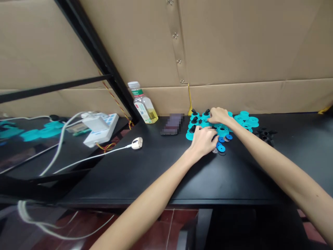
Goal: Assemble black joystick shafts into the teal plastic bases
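Observation:
My left hand (203, 140) rests over a cluster of teal plastic discs (222, 130) on the black table top (125, 177), its fingers curled down among them. Several of these discs carry upright black knobs (193, 128). My right hand (218, 115) lies at the back of the cluster, its fingertips on the teal pieces. Whether either hand grips a piece is hidden. More teal discs (246, 119) stand to the right. Small blue discs (221, 148) and a clear disc (214, 150) lie just beyond my left fingers.
A loose heap of black parts (264, 134) lies at the right. A plastic bottle with yellow liquid (143, 104) and a phone (172, 124) stand to the left. Farther left are a white power strip (101, 130) and white cables. Cardboard (234, 52) lines the back.

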Available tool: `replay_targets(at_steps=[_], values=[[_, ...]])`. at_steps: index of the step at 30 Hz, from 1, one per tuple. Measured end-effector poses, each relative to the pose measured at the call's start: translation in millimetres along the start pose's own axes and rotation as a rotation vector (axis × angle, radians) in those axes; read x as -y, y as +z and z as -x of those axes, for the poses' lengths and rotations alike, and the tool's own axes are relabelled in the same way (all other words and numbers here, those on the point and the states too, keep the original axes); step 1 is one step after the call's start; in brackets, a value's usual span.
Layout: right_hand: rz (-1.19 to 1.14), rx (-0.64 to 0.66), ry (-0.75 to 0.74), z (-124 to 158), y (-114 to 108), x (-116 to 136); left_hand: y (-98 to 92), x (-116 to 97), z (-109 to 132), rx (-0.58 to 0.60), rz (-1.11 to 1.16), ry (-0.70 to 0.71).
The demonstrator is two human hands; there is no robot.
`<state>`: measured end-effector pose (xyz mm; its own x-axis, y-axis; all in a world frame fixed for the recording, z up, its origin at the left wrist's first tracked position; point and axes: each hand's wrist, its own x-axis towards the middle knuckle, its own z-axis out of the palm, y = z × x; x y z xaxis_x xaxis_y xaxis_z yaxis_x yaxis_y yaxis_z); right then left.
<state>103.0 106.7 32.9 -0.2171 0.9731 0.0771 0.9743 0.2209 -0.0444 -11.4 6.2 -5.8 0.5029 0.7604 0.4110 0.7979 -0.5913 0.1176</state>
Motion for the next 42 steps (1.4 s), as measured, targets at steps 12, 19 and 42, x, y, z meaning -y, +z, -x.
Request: replay_targets(at_steps=[12,19,42], values=[[-0.087,0.038,-0.032,-8.5,-7.3,3.8,3.8,-1.6,2.2,0.006,0.014,-0.001],[-0.216,-0.122,-0.045,2.2,-17.9,-14.9,7.6,-0.5,3.6,-0.031,0.029,0.03],[-0.077,0.138,-0.226,128.8,-24.4,-80.4,-14.1,26.4,-9.4,-0.068,0.158,0.117]])
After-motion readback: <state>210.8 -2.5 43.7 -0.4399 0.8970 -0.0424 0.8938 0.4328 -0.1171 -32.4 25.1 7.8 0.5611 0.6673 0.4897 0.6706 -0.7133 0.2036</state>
